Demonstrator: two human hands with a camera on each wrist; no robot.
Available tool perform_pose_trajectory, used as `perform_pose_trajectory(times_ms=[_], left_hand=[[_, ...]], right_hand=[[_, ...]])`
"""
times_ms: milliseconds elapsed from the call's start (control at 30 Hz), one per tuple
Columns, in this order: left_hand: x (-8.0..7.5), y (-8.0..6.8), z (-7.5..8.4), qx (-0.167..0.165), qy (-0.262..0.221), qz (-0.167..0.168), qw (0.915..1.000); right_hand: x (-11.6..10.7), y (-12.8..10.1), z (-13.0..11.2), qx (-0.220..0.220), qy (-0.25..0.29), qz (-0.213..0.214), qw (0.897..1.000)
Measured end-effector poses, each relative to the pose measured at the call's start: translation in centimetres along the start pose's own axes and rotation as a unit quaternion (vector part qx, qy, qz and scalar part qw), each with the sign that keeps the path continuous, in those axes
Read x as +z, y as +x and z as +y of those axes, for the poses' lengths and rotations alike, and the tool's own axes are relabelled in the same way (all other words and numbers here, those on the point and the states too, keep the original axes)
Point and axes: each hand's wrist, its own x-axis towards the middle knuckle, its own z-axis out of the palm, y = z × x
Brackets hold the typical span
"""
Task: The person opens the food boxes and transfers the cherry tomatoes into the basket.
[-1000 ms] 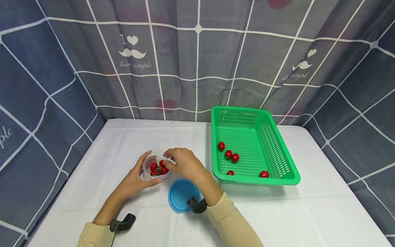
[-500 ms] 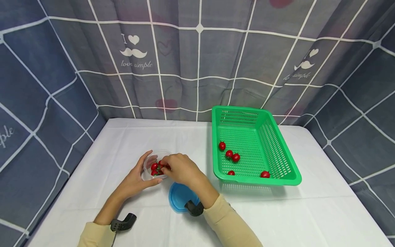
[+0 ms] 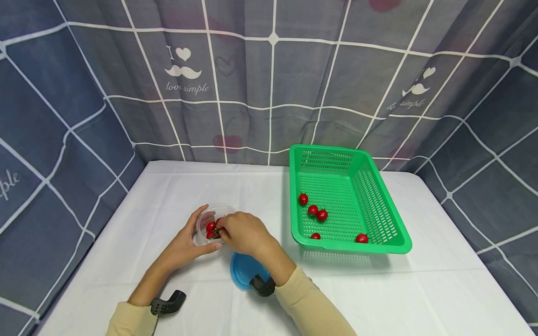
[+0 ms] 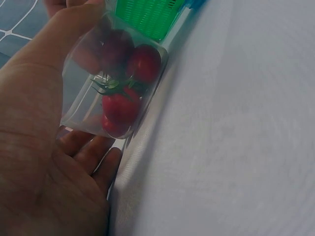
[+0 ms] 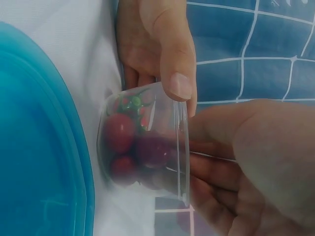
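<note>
Lower than a second ago, the right hand (image 3: 247,234) dips its fingers into the clear plastic tub (image 3: 222,209); I can't tell whether they grasp any cherry tomatoes (image 3: 211,227) inside. The left hand (image 3: 180,246) holds the tub between fingers and thumb. A blue lid (image 3: 243,270) lies near the right fingers, a green basket (image 3: 349,205) to their right.

Gridded curtain (image 3: 302,74) behind white tablecloth (image 3: 420,298)

Beige sleeves (image 3: 313,303), black wrist cameras (image 3: 168,303)
</note>
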Motion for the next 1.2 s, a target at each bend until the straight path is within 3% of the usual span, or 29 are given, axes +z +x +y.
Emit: perform_pose_trajectory(times_ms=[200,433,900,1200], left_hand=[[-0.1,0.0,-0.2,0.010,-0.007,-0.002,0.9999],[-0.2,-0.1,-0.2,0.016,-0.005,-0.006,0.9998],[-0.3,-0.1,-0.2,0.023,0.003,-0.010,0.9997],[-0.3,-0.2,-0.1,0.012,-0.001,-0.007,0.9999]], right_hand=[[0.3,0.1,0.0,-0.011,-0.022,-0.020,1.000],[1.2,0.4,-0.1,-0.035,0.023,-0.037,0.998],[1.1,0.7,0.4,-0.076,0.122,-0.033,0.989],[0.1,0.4,0.3,-0.093,0.116,-0.007,0.989]])
